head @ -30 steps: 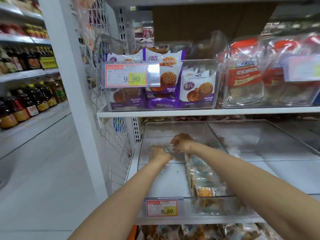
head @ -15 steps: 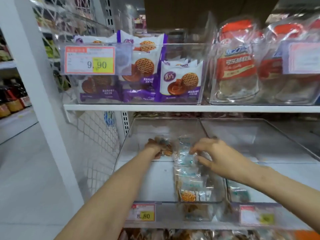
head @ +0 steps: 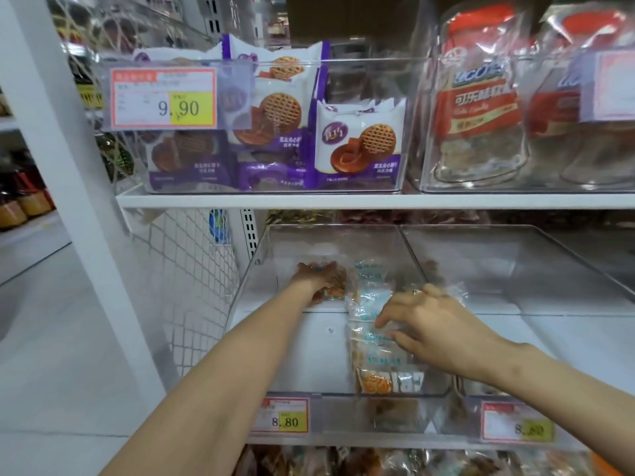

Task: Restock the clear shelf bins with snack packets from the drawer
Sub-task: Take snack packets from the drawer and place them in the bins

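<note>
A clear shelf bin point(head: 343, 415) with an 8.80 price tag stands on the lower shelf. A row of clear snack packets with blue print point(head: 369, 304) lies along its right side, front to back. My left hand point(head: 314, 278) reaches deep into the bin and grips a packet of brown snacks point(head: 335, 286) at the back. My right hand point(head: 429, 324) is nearer the front, and its spread fingers touch the top of the packet row. More brown snack packets point(head: 343, 462) show below the shelf edge.
A second clear bin point(head: 515, 269) to the right holds few packets. The shelf above point(head: 343, 201) carries a bin of purple waffle biscuit packs point(head: 357, 146) and bins of red-labelled bags point(head: 477, 97). A white wire mesh panel point(head: 178, 280) and post border the left.
My head has moved closer and to the right. My right hand drew back from beside my left hand toward the front of the packet row. My left hand stays at the back.
</note>
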{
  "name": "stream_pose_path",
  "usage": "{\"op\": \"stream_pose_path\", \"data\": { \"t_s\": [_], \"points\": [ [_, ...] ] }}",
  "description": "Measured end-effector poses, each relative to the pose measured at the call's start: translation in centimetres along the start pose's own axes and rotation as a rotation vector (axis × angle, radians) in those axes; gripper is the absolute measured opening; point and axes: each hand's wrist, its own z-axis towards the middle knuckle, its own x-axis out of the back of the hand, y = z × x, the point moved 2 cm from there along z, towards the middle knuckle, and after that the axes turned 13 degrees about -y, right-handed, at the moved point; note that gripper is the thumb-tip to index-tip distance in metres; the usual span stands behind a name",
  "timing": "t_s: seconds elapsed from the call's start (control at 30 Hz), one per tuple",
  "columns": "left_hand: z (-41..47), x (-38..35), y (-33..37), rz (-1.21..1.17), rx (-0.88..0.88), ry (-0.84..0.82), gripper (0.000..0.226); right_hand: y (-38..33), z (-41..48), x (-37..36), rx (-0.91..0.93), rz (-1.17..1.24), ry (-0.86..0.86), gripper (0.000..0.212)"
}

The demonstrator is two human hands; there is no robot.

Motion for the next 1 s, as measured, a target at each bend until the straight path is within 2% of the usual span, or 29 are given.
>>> {"op": "stream_pose_path", "data": {
  "t_s": [0.1,0.2,0.27,0.33,0.5,0.6,0.67,0.73,0.8,0.9,1.0],
  "points": [
    [0.2,0.3,-0.4,-0.047,0.004,-0.066,0.069,0.0,0.1,-0.2,-0.005,-0.007,0.007,0.029],
    [-0.3,0.9,-0.8,-0.050,0.021,-0.049,0.074,-0.1,0.3,-0.2,-0.017,-0.017,-0.002,0.029],
    [-1.8,1.2,-0.7,0.088,0.036,-0.017,0.083,-0.3,0.3,0.0,-0.032,-0.014,-0.019,0.029],
    [-4.5,1.4,-0.3,0.340,0.006,0.005,0.085,-0.5,-0.1,0.3,-0.032,-0.009,-0.012,0.029],
    [-15.7,1.5,-0.3,0.571,-0.366,-0.051,0.042,-2.9,-2.9,0.9,0.045,0.068,0.107,0.026],
    [-22.9,1.7,-2.4,0.594,-0.609,-0.073,0.027,-5.4,-6.2,0.4,0.174,0.150,0.218,0.024],
    [-27.0,1.6,-4.4,0.565,-0.699,-0.097,0.022,-7.0,-8.2,-1.1,0.211,0.208,0.239,0.026],
    [-29.2,0.5,-7.3,0.550,-0.694,-0.146,0.021,-8.4,-9.2,-3.6,0.206,0.269,0.171,0.021],
    [-29.0,-1.5,-10.8,0.623,-0.623,-0.238,0.021,-9.0,-8.9,-7.3,0.146,0.269,-0.033,0.022],
    [-25.3,-4.3,-16.3,0.834,-0.428,-0.363,0.024,-8.3,-7.7,-14.4,0.010,0.236,-0.379,0.035],
    [-21.5,-5.6,-20.4,0.949,-0.241,-0.416,0.033,-6.7,-6.7,-20.0,-0.129,0.261,-0.515,0.045]
  ]
}}
